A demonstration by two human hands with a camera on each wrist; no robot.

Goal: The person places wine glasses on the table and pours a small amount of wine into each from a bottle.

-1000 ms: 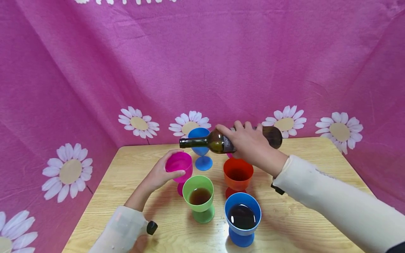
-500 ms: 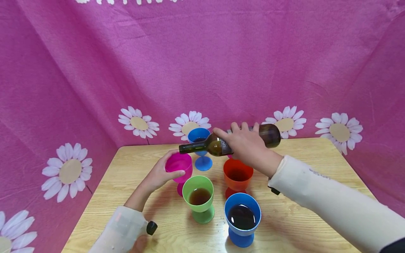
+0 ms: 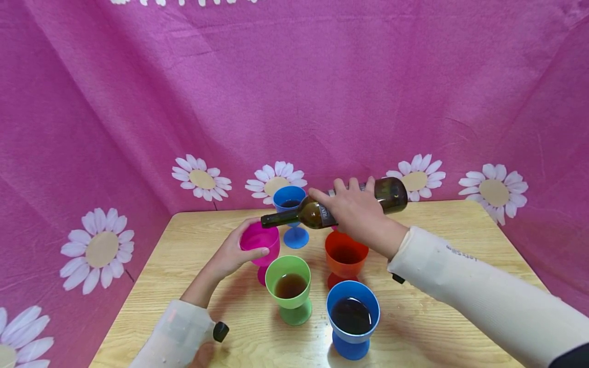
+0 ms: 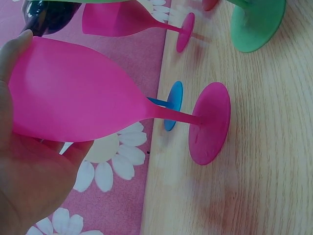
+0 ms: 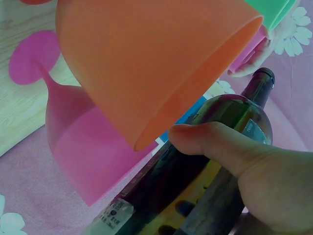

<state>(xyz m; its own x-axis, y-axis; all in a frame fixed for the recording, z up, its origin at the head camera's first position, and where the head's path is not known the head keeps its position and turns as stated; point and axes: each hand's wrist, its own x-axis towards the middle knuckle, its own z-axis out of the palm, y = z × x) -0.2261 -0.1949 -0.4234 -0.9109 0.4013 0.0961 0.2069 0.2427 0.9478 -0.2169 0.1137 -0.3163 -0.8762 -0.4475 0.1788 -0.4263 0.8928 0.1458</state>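
My left hand [image 3: 232, 253] holds a pink goblet [image 3: 261, 243] around its bowl, thumb on the near side. In the left wrist view the foot of this pink goblet [image 4: 209, 123] shows against the wooden tabletop. My right hand [image 3: 356, 210] grips a dark green wine bottle [image 3: 312, 212] around its labelled body. The bottle lies almost level, its neck sloping down to the left, and its mouth overlaps the pink goblet's rim. I see no stream of liquid at the mouth. In the right wrist view the thumb [image 5: 200, 139] presses along the bottle.
Close in front stand a green goblet [image 3: 289, 299], an orange-red goblet [image 3: 346, 266] and a blue goblet [image 3: 353, 337], each with dark liquid. Another blue goblet [image 3: 296, 237] stands behind the bottle's neck. A second pink goblet [image 5: 88, 132] is mostly hidden behind the right hand in the head view.
The bottle's neck has tipped downward, bringing its mouth lower onto the pink goblet's rim, and its base has risen slightly. My right hand has shifted a little left. The left hand stays put.
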